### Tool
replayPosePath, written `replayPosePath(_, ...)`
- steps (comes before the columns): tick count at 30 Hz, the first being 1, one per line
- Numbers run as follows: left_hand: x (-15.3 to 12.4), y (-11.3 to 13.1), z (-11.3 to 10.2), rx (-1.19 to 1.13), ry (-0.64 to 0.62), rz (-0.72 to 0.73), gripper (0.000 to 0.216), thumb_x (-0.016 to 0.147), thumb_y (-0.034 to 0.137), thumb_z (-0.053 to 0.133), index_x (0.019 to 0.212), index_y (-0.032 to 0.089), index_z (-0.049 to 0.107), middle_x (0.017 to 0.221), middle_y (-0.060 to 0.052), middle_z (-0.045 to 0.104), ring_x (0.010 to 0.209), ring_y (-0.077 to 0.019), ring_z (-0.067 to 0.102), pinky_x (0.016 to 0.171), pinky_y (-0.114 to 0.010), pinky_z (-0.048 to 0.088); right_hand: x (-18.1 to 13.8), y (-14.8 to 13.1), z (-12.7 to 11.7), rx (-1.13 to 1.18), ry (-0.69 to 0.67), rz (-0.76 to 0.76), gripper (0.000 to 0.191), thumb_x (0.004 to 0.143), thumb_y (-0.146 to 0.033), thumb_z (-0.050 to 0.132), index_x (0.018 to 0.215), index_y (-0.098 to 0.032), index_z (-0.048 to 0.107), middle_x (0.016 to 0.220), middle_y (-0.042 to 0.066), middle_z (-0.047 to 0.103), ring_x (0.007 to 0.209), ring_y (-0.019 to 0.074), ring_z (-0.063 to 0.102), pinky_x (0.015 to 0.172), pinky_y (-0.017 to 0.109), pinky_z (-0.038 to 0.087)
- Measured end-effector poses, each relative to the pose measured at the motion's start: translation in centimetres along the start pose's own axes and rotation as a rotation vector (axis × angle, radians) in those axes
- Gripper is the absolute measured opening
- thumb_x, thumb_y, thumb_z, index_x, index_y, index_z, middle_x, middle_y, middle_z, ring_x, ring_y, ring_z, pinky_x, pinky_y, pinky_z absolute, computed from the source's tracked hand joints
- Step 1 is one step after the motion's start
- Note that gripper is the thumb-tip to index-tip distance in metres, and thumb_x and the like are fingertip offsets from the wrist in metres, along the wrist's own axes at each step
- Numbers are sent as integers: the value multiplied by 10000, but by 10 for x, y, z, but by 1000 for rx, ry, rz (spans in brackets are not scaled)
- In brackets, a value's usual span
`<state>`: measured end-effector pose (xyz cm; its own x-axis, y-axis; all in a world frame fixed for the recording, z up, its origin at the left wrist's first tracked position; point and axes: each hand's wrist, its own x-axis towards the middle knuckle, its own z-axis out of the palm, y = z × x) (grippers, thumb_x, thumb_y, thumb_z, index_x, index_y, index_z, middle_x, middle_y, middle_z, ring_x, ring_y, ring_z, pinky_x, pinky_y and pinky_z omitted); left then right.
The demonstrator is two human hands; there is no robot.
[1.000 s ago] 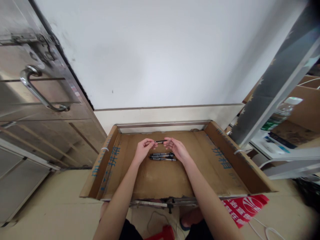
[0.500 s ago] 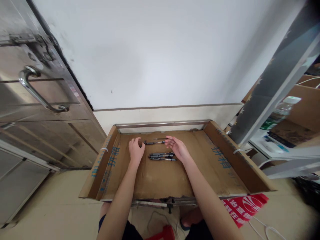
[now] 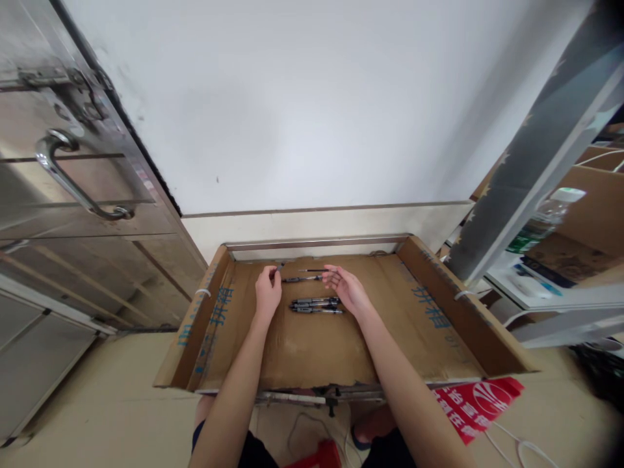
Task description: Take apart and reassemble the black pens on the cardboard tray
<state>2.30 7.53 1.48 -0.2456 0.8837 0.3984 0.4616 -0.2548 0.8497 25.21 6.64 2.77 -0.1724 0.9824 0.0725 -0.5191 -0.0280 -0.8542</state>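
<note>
My left hand (image 3: pixel 268 287) is closed in a pinch on a small dark piece (image 3: pixel 280 266), which looks like a pen cap; its end sticks out past the fingertips. My right hand (image 3: pixel 344 286) holds a thin black pen refill (image 3: pixel 314 270) between thumb and fingers, its fine tip pointing left. Just below the refill a black-and-clear pen (image 3: pixel 299 279) lies level, its right end at my right fingertips; I cannot tell whether they touch it. Several similar pens (image 3: pixel 316 305) lie bunched side by side on the cardboard between my wrists.
A shallow cardboard tray (image 3: pixel 312 357) with raised side flaps forms the work surface, against a white wall (image 3: pixel 322 130). To the left is a metal door with a handle (image 3: pixel 80 179). At right, a shelf holds a plastic bottle (image 3: pixel 546 221). A red printed sheet (image 3: pixel 480 406) hangs below.
My left hand has lifted the small dark piece up from beside the lying pen's left end, and its fingers have closed more tightly. My right hand and the refill have barely moved.
</note>
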Motion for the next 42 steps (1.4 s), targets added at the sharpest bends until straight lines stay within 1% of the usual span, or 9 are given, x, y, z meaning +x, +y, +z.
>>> replayPosePath(2, 1, 1, 4, -195, -21, -52, 153, 802, 296, 567, 900, 204, 641, 843, -52, 648, 773, -185, 578, 743, -291, 427, 1, 0, -1, -12, 36, -18, 293, 806, -420, 596, 959, -190, 694, 865, 67, 698, 763, 174, 623, 672, 290, 468)
replayPosePath(5, 1, 4, 7, -408, -56, -158, 195, 750, 330, 638, 882, 190, 671, 843, -44, 657, 760, -161, 581, 718, -262, 438, 3, 0, -4, -16, 113, -73, 275, 794, -413, 603, 941, -197, 688, 826, 55, 690, 729, 168, 617, 651, 287, 466)
replayPosePath(9, 0, 9, 7, -618, -127, -292, 285, 692, 338, 699, 927, 178, 677, 811, -25, 644, 665, -110, 552, 642, -229, 435, 5, 0, -9, 19, 163, -108, 249, 791, -410, 597, 916, -212, 683, 790, 36, 678, 702, 160, 608, 635, 283, 465)
replayPosePath(11, 0, 12, 6, -703, -166, -336, 301, 669, 325, 722, 926, 173, 681, 771, -16, 636, 624, -90, 535, 621, -221, 431, 6, 0, -10, 45, 165, -105, 241, 788, -405, 600, 906, -213, 685, 782, 33, 674, 699, 157, 605, 632, 280, 464)
replayPosePath(13, 0, 15, 6, -766, -196, -360, 301, 664, 323, 731, 917, 166, 684, 742, -18, 635, 632, -92, 547, 623, -222, 436, 6, 1, -10, 53, 164, -97, 239, 784, -403, 600, 900, -212, 685, 776, 33, 670, 695, 158, 601, 628, 280, 462)
replayPosePath(18, -1, 20, 7, -851, -231, -375, 317, 697, 372, 715, 907, 138, 674, 813, -63, 674, 768, -142, 623, 711, -263, 474, 6, 1, -9, 34, 163, -93, 256, 783, -415, 594, 907, -208, 679, 770, 38, 671, 691, 165, 600, 631, 289, 460)
replayPosePath(23, 0, 18, 8, -888, -245, -380, 334, 707, 387, 713, 919, 132, 669, 856, -85, 694, 793, -161, 647, 756, -300, 491, 7, 2, -10, 9, 146, -97, 261, 789, -430, 594, 911, -215, 678, 776, 35, 679, 689, 163, 606, 631, 293, 456)
replayPosePath(37, 0, 18, 7, -917, -265, -387, 317, 719, 375, 712, 920, 133, 673, 850, -85, 695, 789, -159, 649, 761, -298, 497, 5, 1, -5, 48, 137, -56, 253, 760, -403, 653, 892, -194, 705, 765, 38, 692, 681, 154, 601, 612, 277, 450)
replayPosePath(42, 0, 19, 7, -965, -271, -399, 295, 718, 335, 721, 925, 131, 675, 828, -70, 692, 768, -139, 641, 731, -262, 491, 4, 0, -4, 45, 139, -59, 247, 751, -403, 659, 877, -195, 704, 756, 36, 692, 675, 153, 604, 605, 275, 454)
